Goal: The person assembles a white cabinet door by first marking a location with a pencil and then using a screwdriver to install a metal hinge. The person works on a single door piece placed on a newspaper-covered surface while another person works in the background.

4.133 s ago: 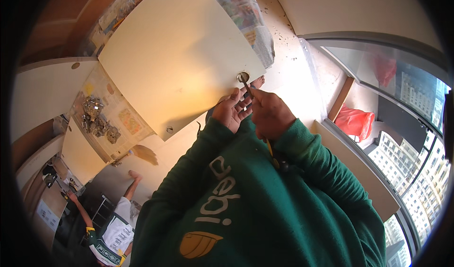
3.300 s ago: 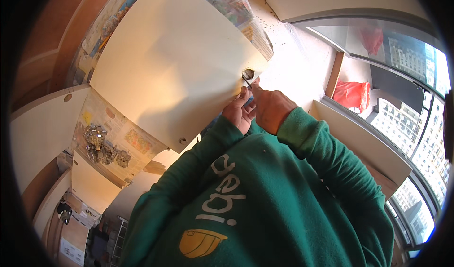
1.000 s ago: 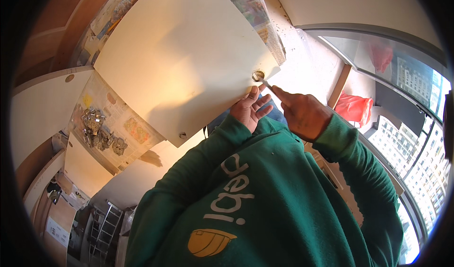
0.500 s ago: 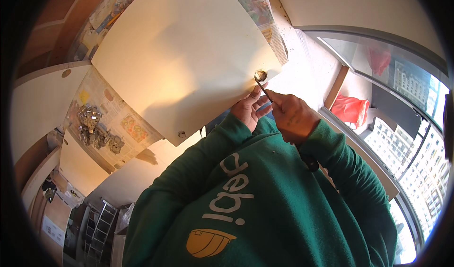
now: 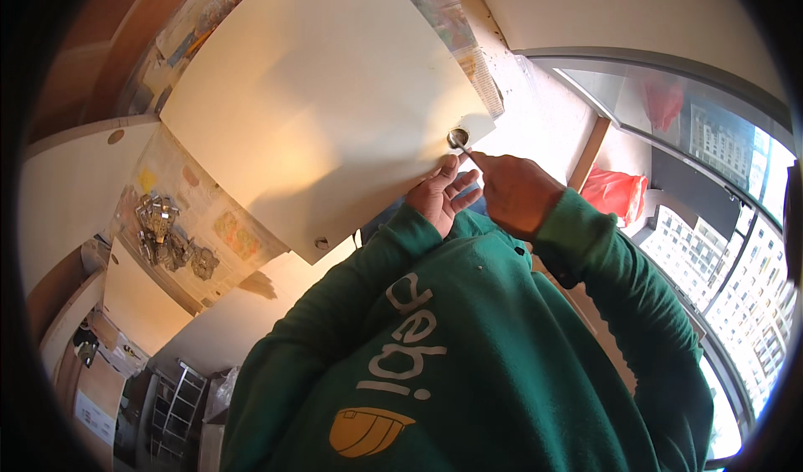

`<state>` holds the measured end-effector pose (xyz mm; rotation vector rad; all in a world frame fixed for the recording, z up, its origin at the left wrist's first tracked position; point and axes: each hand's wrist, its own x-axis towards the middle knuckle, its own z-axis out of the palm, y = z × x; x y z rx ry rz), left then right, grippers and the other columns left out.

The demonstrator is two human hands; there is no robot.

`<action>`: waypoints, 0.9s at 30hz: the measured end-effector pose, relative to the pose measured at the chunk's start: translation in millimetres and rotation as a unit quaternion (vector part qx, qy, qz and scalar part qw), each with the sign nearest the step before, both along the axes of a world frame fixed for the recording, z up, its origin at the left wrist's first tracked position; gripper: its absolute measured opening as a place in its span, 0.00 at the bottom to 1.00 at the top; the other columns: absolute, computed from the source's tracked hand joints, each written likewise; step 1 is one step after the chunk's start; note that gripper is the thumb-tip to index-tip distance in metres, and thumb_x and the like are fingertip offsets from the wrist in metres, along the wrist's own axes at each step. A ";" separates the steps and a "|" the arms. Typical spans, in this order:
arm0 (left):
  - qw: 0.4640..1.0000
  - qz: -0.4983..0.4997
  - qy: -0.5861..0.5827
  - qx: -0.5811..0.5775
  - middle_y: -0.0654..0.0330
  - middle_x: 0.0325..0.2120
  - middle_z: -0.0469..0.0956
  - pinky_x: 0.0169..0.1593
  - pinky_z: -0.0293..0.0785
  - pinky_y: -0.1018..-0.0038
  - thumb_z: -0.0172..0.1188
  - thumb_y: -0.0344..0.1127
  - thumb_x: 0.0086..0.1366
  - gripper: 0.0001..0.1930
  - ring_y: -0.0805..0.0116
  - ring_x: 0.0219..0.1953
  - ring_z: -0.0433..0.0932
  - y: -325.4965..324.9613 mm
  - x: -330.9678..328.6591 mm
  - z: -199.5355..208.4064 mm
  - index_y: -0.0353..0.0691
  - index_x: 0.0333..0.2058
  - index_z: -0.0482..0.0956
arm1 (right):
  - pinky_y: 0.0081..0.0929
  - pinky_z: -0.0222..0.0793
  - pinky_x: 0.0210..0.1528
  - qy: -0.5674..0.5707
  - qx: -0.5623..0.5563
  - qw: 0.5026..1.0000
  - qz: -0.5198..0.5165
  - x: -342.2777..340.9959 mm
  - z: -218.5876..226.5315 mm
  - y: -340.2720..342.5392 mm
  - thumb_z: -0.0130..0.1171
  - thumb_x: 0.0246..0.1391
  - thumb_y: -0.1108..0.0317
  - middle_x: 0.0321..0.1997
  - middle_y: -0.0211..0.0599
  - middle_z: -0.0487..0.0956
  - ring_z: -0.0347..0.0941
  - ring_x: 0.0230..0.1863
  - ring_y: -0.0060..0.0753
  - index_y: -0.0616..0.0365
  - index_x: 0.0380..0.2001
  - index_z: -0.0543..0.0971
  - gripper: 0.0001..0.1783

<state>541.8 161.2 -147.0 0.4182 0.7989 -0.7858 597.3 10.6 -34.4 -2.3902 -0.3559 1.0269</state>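
Note:
A white cabinet door panel (image 5: 335, 95) lies in front of me, with a round recess (image 5: 457, 137) near its right corner. My right hand (image 5: 520, 194) is closed around a slim metal tool (image 5: 465, 149), its tip inside the recess. A dark end, apparently of the same tool, shows below my right wrist. My left hand (image 5: 438, 194) rests at the panel's near edge, palm up, fingers apart and slightly bent, thumb by the edge. A second, smaller-looking recess (image 5: 321, 243) sits near the panel's lower corner.
Metal hinges (image 5: 167, 233) lie heaped on newspaper (image 5: 226, 212) at left. Other white panels (image 5: 84, 187) stand beyond them. At lower left is a metal ladder or rack (image 5: 177, 405). A red bag (image 5: 615, 194) lies by the window (image 5: 728, 246) on the right.
My right hand has turned slightly and the tool's tip has shifted within the recess. The dark end below my wrist has swung up and right. My left hand has barely moved.

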 end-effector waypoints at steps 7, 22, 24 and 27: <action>1.000 -0.004 -0.022 -0.022 0.65 0.58 0.75 0.49 0.84 0.65 0.61 0.42 0.73 0.18 0.70 0.49 0.78 1.9 0.4 -6.6 0.47 0.58 0.73 | 0.50 0.74 0.37 0.022 0.002 1.000 -0.005 -6.4 3.2 -5.1 0.48 0.58 0.79 0.30 0.57 0.79 0.79 0.34 0.60 0.69 0.52 0.72 0.18; 1.000 0.012 -0.013 -0.023 0.64 0.56 0.76 0.52 0.84 0.63 0.61 0.42 0.73 0.15 0.69 0.48 0.80 -0.4 -1.0 -8.8 0.47 0.54 0.76 | 0.46 0.77 0.36 0.077 -0.036 0.996 0.026 15.1 8.3 2.9 0.52 0.52 0.77 0.28 0.57 0.81 0.81 0.33 0.59 0.72 0.60 0.68 0.30; 1.000 0.005 -0.017 -0.009 0.65 0.58 0.76 0.48 0.80 0.72 0.61 0.45 0.73 0.20 0.73 0.51 0.78 -1.8 0.9 -0.4 0.48 0.59 0.73 | 0.47 0.76 0.36 0.082 -0.095 0.992 0.025 17.1 17.9 1.0 0.52 0.52 0.77 0.27 0.57 0.81 0.80 0.32 0.59 0.72 0.60 0.68 0.29; 1.000 0.014 -0.009 0.001 0.64 0.58 0.75 0.50 0.82 0.67 0.61 0.43 0.73 0.18 0.71 0.50 0.79 -0.6 0.2 -0.8 0.47 0.57 0.74 | 0.49 0.74 0.36 0.028 -0.016 0.999 0.018 10.5 19.7 -11.5 0.50 0.55 0.76 0.29 0.58 0.80 0.79 0.32 0.60 0.71 0.57 0.71 0.24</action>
